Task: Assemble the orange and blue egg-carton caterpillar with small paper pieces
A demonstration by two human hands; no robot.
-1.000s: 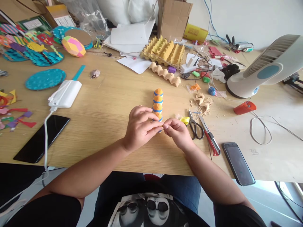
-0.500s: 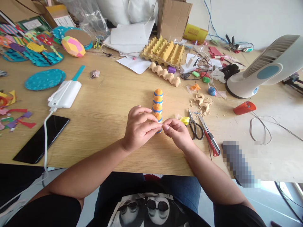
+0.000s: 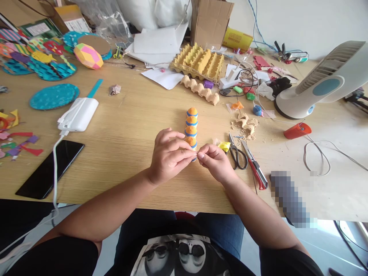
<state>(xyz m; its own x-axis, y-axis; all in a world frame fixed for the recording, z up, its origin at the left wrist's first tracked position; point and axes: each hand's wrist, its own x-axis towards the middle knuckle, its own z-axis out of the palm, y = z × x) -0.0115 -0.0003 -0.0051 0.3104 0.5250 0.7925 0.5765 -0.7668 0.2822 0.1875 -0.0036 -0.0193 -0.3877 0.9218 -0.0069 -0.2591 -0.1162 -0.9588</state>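
A row of orange egg-carton cups with blue bands (image 3: pixel 191 122) lies on the wooden table (image 3: pixel 129 126), pointing away from me. My left hand (image 3: pixel 168 155) and my right hand (image 3: pixel 215 161) meet at its near end, fingertips pinched together over the nearest cup. Both hands are closed in a pinch. What sits between the fingertips is too small to make out.
Black scissors (image 3: pixel 237 152) and a red utility knife (image 3: pixel 255 166) lie right of my hands, with a yellow scrap (image 3: pixel 224 146). A black phone (image 3: pixel 50 168), white power bank (image 3: pixel 79 114), yellow egg tray (image 3: pixel 198 61), cut carton strip (image 3: pixel 201 90), white fan (image 3: pixel 324 82) and orange cap (image 3: pixel 297 131) surround them.
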